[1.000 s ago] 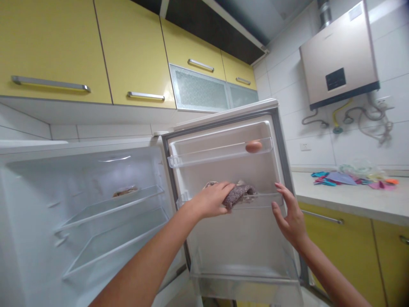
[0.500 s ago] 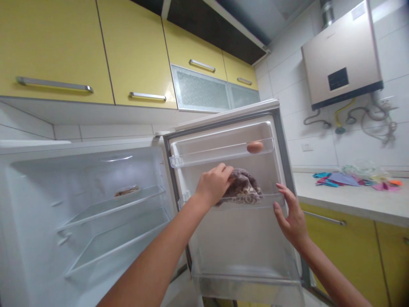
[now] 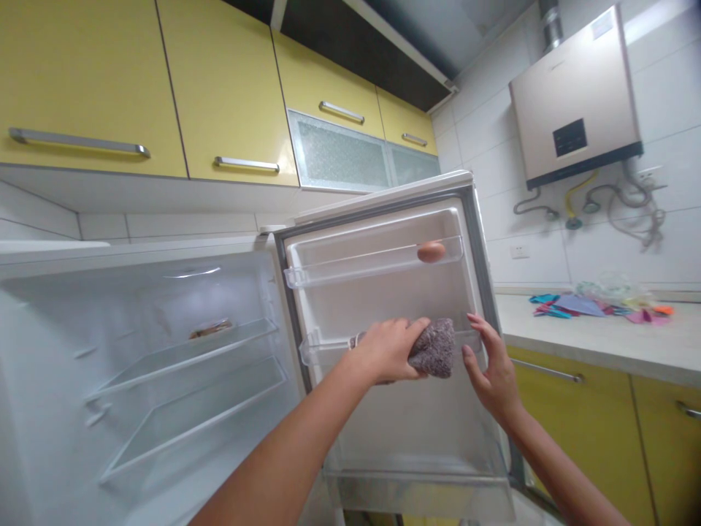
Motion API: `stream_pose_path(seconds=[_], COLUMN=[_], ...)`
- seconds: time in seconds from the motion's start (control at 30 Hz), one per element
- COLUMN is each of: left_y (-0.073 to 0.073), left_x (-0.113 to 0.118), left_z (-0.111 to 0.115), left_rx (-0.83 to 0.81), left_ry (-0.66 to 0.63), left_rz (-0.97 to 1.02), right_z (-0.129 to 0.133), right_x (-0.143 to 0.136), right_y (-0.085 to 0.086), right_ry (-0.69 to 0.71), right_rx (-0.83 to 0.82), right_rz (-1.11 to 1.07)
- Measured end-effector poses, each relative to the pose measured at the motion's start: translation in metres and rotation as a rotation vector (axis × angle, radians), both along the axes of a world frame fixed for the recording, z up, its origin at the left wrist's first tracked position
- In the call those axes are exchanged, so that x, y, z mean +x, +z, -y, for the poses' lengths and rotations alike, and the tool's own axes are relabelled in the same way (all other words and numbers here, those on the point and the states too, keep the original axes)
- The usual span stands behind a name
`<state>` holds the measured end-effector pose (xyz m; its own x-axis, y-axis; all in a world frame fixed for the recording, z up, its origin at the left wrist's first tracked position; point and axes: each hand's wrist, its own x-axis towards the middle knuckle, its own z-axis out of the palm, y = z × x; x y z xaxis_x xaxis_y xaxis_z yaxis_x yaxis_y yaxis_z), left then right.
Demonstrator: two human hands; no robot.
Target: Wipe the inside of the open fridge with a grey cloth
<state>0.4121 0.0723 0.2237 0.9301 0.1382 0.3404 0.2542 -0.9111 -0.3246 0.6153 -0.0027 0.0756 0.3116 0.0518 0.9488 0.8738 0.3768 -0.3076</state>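
Note:
A grey-brown cloth (image 3: 435,349) is bunched in my left hand (image 3: 391,349), whose fingers wrap over it at the front of the middle door shelf (image 3: 323,353). My right hand (image 3: 491,365) is at the right end of that shelf, near the door's edge, thumb and fingers apart and nothing held between them. An egg (image 3: 431,252) lies in the upper door shelf (image 3: 350,267). The fridge door (image 3: 383,424) stands wide open.
Left of the door, the fridge interior has glass shelves (image 3: 191,409) with a small packet (image 3: 211,329) on the upper one. Colourful cloths (image 3: 580,305) lie on the counter (image 3: 613,340) at right. Yellow cabinets (image 3: 230,88) and a water heater (image 3: 575,98) hang above.
My left hand has moved down and slightly right with the cloth, from inside the middle door shelf to its front. My right hand stays near the shelf's right end.

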Motion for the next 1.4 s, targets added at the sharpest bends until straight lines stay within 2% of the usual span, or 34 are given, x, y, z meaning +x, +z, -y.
stream_pose_path(seconds=[0.13, 0.23, 0.5, 0.57, 0.63, 0.73, 0.87, 1.03, 1.23, 1.33, 1.4], left_y=[0.002, 0.003, 0.005, 0.008, 0.013, 0.023, 0.036, 0.036, 0.026, 0.025, 0.025], left_x=[-0.006, -0.02, -0.089, -0.104, -0.112, -0.112, -0.091, -0.031, 0.056, 0.084, 0.092], left_z=[-0.011, -0.024, -0.069, -0.079, -0.087, -0.094, -0.098, -0.092, -0.053, -0.033, -0.026], left_rx=[-0.045, -0.083, -0.207, -0.312, -0.489, -0.695, -0.732, -0.769, -0.777, -0.748, -0.73], left_ry=[0.08, 0.107, 0.223, 0.225, 0.2, 0.164, 0.181, 0.185, 0.041, -0.001, -0.04], left_rz=[0.0, 0.037, 0.099, 0.138, 0.191, 0.228, 0.146, 0.03, -0.061, -0.112, -0.13], right_z=[0.002, 0.002, 0.002, 0.003, 0.004, 0.004, 0.004, 0.005, 0.005, 0.004, 0.004], right_x=[0.003, 0.005, 0.004, 0.002, -0.001, -0.005, -0.012, -0.024, -0.033, -0.032, -0.03], right_y=[0.0, 0.0, 0.0, 0.0, 0.0, 0.001, 0.002, 0.006, 0.006, 0.004, 0.002], right_ry=[0.0, 0.005, 0.009, 0.006, 0.001, -0.007, 0.022, 0.075, 0.068, 0.075, 0.071], right_rx=[-0.004, -0.008, 0.006, 0.013, 0.024, 0.031, 0.028, 0.052, 0.085, 0.089, 0.085], right_rz=[0.029, 0.033, 0.037, 0.044, 0.047, 0.028, -0.03, -0.148, -0.17, -0.189, -0.195])
